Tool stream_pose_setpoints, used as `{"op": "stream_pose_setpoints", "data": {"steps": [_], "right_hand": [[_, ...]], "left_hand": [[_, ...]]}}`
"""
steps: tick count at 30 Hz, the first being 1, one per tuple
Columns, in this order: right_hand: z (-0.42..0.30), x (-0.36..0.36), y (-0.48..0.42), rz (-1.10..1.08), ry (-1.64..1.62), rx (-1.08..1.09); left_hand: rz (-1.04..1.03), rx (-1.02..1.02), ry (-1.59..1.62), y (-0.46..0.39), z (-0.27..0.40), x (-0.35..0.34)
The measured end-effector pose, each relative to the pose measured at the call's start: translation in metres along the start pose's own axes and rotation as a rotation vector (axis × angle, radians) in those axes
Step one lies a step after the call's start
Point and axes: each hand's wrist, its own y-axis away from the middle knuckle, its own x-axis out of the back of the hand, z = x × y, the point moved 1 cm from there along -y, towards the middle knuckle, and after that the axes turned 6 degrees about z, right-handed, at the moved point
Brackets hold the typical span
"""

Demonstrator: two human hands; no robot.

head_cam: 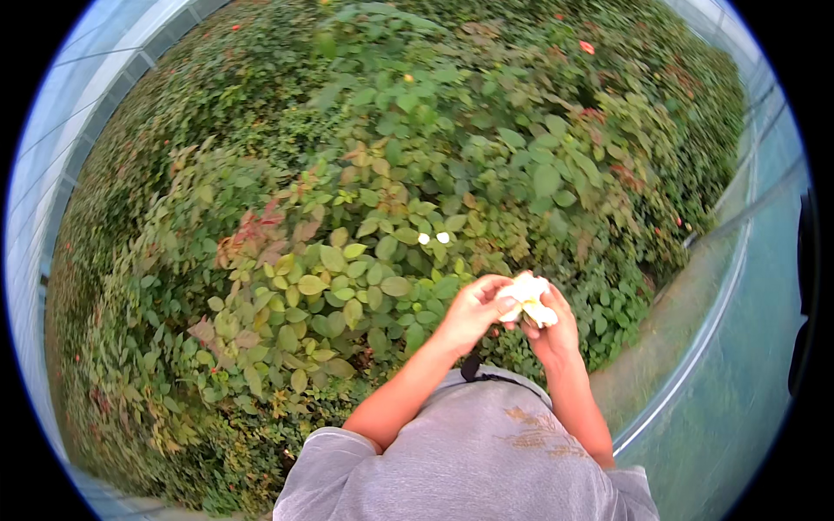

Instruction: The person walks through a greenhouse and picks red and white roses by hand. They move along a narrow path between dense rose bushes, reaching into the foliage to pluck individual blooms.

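Observation:
A pale flower, white with a yellowish middle and probably a rose, is held between my two hands in front of my waist. My left hand grips it from the left, with the thumb lying over the petals. On the other side, my right hand has its fingers around the flower's right edge and underside. Bright light washes out the petals, and any stem is hidden by the hands. Just beyond the hands, two small white petal-like pieces show against green leaves.
Dense rose-like bushes surround me ahead and to the left. A red-pink bloom stands far right. Along the right runs a translucent plastic sheet wall with a pale rail. A light structure curves along the left rim.

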Motion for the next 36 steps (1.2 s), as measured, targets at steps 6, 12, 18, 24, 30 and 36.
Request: {"op": "stream_pose_setpoints", "data": {"steps": [6,12,18,24,30,36], "right_hand": [[0.015,0.008,-0.001,-0.120,-0.378,-0.326],[0.019,0.010,0.007,-0.184,-0.473,-0.384],[0.019,0.017,0.007,-0.208,-0.421,-0.486],[0.020,0.022,-0.001,-0.032,-0.040,-0.263],[0.042,0.042,-0.019,0.142,0.746,0.318],[0.029,0.031,-0.019,-0.001,0.351,-0.198]], "left_hand": [[-0.042,0.112,0.264,0.004,-0.004,0.006],[-0.154,0.177,0.391,0.006,-0.005,0.007],[-0.187,0.269,0.325,0.005,-0.010,0.015],[0.018,0.172,-0.140,-0.003,-0.015,0.024],[0.061,0.172,-0.214,0.001,-0.038,0.002],[-0.065,0.146,-0.275,-0.004,-0.036,0.014]]}}
